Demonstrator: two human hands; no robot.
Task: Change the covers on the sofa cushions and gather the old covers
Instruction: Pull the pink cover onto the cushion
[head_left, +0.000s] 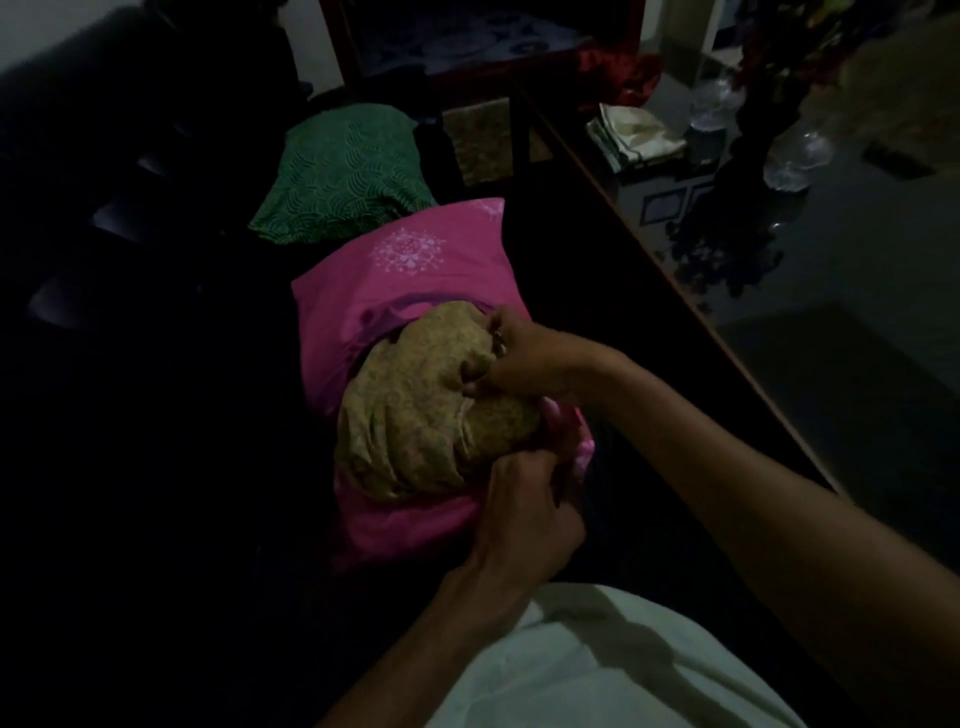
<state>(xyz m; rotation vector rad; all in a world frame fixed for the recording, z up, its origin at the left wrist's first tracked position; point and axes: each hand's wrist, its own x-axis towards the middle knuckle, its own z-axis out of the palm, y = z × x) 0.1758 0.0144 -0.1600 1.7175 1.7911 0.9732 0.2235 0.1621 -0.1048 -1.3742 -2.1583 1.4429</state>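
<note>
cushion (426, 410) in cover (415, 270), pillow (343, 176) behind

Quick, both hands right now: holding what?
Left hand: grips the edge of the pink cover.
Right hand: pinches the mustard-patterned cushion.

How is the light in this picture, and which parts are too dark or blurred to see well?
Head view: dim overall; the left side, around the green cushion, sinks into near black. The pink cover and both hands, left hand and right hand, stay readable, slightly soft. The glass tabletop shows pale reflections, and its wooden edge looks bowed by the wide lens.
</note>
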